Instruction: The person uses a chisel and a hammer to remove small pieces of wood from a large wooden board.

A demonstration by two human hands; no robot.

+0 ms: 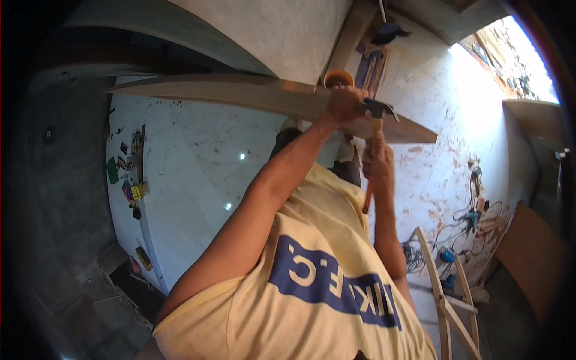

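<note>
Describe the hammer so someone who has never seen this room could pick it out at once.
Start at the long pale wooden plank stretching across the upper middle of the view, above the white floor. At its right end both hands meet; the right hand holds the hammer upright. Its dark metal claw head against the plank and its orange-brown wooden handle set it apart.

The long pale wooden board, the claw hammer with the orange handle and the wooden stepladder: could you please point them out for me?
Long pale wooden board (240, 91), head view, on the middle of its broad face.
Claw hammer with the orange handle (378, 109), head view, on its dark metal head.
Wooden stepladder (443, 300), head view, on a side rail.
</note>
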